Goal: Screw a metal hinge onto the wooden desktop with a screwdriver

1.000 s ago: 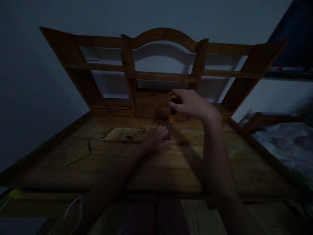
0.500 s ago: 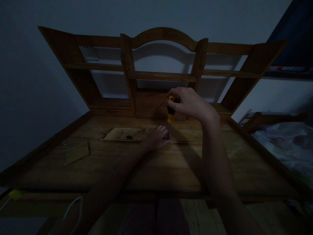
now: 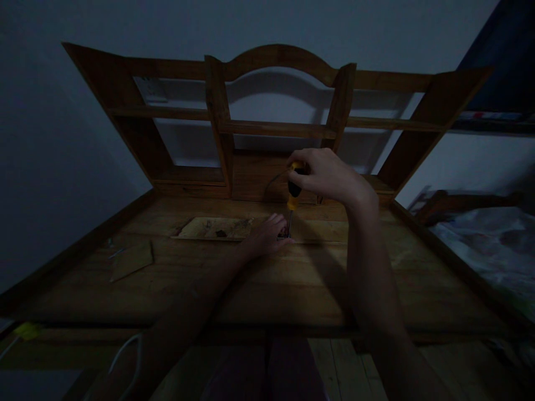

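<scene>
My right hand [image 3: 324, 175] is wrapped round the top of a yellow and black screwdriver [image 3: 294, 186]. The screwdriver stands nearly upright, its metal shaft pointing down at the wooden desk top. By its tip lies my left hand [image 3: 271, 234], fingers bent and thumb stretched toward the tip. A small dark bit shows between those fingers, too dim and hidden to name. Left of that hand, a long pale recess [image 3: 213, 228] with ragged, stained edges runs along the desk top [image 3: 267, 284].
A wooden shelf unit [image 3: 278, 131] rises at the back of the desk against the wall. A thin square board [image 3: 132, 260] lies at the left, small slender items beside it. A white cable [image 3: 136, 356] hangs at the lower left. Plastic-looking sheeting [image 3: 489, 245] lies at the right.
The right hand and screwdriver have shifted very slightly to the right. My left hand stays in place by the tip.
</scene>
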`<state>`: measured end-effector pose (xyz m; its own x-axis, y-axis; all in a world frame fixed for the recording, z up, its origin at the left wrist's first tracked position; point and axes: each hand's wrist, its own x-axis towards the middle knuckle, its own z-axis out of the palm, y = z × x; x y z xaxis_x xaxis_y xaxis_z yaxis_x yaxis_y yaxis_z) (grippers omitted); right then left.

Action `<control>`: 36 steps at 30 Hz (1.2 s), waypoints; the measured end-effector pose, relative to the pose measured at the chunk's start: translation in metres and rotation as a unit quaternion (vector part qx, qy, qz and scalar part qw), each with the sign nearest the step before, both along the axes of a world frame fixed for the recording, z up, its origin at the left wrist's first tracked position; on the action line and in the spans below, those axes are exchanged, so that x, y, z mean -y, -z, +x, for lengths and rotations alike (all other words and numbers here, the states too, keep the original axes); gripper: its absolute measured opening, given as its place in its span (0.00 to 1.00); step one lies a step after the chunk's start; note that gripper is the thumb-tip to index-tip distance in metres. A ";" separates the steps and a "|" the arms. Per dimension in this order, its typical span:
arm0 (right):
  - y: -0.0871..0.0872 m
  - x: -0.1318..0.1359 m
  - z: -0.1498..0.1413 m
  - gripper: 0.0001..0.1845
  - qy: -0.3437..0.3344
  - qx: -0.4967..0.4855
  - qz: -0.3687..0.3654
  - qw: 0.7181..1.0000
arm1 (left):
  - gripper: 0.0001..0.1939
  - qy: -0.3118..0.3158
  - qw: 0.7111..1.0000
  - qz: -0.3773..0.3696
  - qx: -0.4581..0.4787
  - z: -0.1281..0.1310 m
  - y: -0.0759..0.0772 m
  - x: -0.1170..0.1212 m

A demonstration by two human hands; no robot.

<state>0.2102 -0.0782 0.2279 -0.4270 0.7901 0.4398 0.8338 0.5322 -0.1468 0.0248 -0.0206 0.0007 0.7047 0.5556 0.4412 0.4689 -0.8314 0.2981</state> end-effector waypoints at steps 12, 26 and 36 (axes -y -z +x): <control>0.004 -0.003 -0.001 0.14 0.016 0.005 0.008 1.000 | 0.18 0.001 1.000 -0.010 0.007 0.001 0.003 -0.002; 0.007 -0.005 0.000 0.16 0.023 -0.002 0.016 1.000 | 0.18 0.001 1.000 -0.008 0.005 0.000 0.005 -0.003; 0.004 -0.001 0.000 0.13 0.001 -0.010 -0.018 1.000 | 0.19 0.005 1.000 -0.001 0.008 0.000 0.004 -0.003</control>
